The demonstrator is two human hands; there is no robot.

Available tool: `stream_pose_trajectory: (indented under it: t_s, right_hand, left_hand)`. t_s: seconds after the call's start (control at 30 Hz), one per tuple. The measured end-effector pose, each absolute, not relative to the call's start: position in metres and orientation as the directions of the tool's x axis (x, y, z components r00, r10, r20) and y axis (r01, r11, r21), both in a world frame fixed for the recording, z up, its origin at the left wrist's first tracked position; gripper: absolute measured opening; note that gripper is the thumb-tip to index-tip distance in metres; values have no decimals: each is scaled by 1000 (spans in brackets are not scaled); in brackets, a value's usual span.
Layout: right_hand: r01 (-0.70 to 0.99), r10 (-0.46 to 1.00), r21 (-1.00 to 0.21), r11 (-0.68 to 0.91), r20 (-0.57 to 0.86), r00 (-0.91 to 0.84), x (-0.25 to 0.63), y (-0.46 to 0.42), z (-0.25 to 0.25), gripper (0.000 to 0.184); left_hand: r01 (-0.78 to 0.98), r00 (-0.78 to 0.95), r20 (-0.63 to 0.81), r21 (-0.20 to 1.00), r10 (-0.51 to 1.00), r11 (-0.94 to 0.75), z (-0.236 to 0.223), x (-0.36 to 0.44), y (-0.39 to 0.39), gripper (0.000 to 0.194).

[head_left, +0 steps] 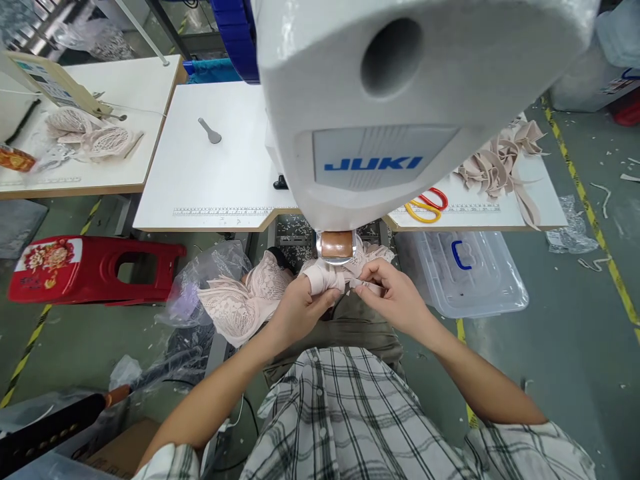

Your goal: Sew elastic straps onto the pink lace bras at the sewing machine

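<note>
Pale pink lace bras or bra cups hang in front of the white sewing machine marked JUKI, spreading left over my lap. My left hand is closed on the folded band of a bra, thumb on top, just below the machine's head. Close by on the right, my right hand pinches a narrow light fabric strip between thumb and fingers. A shiny metal fitting with a copper-coloured face sits right above both hands. The needle area is hidden by the machine's head.
Red and yellow scissors and a pile of beige fabric strips lie on the white table. A grey spoon-shaped tool rests at left. Below are a clear lidded box and a red stool.
</note>
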State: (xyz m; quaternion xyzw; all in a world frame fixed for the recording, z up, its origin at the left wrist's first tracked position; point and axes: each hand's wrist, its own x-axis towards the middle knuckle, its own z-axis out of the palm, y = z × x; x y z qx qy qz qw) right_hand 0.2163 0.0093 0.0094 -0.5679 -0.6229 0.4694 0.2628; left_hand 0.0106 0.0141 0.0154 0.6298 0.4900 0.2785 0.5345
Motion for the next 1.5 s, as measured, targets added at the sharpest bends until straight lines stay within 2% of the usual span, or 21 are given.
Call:
stream_pose_trajectory:
  t_s: [0.33, 0.47, 0.57, 0.67, 0.8, 0.9, 0.97, 1.03, 1.17, 1.2, 1.27, 1.33, 1.4, 1.47, 1.5]
  right_hand:
    - [480, 919, -877, -32, -214, -330, 216, 8, 21, 9]
    - [447, 896, -892, -60, -245, -370, 222, 18, 19, 11]
    - [399, 884, -916, -32, -212, -417, 226, 24, 14, 16]
    - [311, 853, -932, -187, -311, -419, 225, 26, 10, 21]
    - [154, 774, -879, -451, -471, -424, 223, 24, 7, 29]
    - [90, 740, -849, -520, -501, -450, 224, 23, 6, 33]
    - [114, 759, -864, -491, -488, -430, 225, 21, 7, 32]
    - [202, 819, -899, -390, -438, -370, 224, 19, 10, 27]
    - [384, 938, -921, -69, -191, -290, 220, 16, 18, 17]
    - [395, 942, -918, -28, -156, -296, 219, 17, 21, 15]
    - [357, 919, -932, -64, -194, -343, 219, 21, 27, 13]
    - [258, 872, -948, -186, -281, -401, 221, 29, 35, 14]
    - [150, 824, -943, -297, -333, -459, 222, 41, 45, 17]
    - [107, 766, -933, -344, -345, -542, 221, 57, 56, 18]
    - [126, 723, -933, -336, -342, -601, 219, 65, 62, 18]
  left_hand:
    - [377, 420, -235, 924, 876, 67, 24, 20, 11, 21]
    - [328, 433, -198, 943, 880, 51, 26, 19, 15, 24]
    - [278, 443, -239, 953, 864, 121, 25, 19, 18, 28]
    - [235, 428, -299, 948, 853, 215, 22, 20, 19, 32]
    - [183, 384, -347, 937, 856, 298, 17, 23, 20, 35]
    - [157, 344, -355, 935, 869, 319, 15, 26, 21, 35]
    - [144, 314, -371, 928, 874, 342, 15, 29, 20, 35]
    - [117, 274, -399, 917, 875, 381, 17, 33, 19, 36]
    - [13, 212, -429, 900, 878, 436, 19, 37, 12, 36]
    - [3, 214, -422, 902, 881, 432, 18, 35, 10, 36]
    - [-8, 203, -386, 918, 900, 396, 14, 29, 4, 35]
    - [-106, 140, -326, 934, 935, 342, 7, 22, -4, 45]
    - [-315, 83, -291, 900, 953, 302, 0, 20, -13, 68]
    - [-469, 124, -292, 825, 948, 316, -5, 21, -19, 90]
    - [-493, 150, -277, 811, 949, 315, -6, 22, -21, 97]
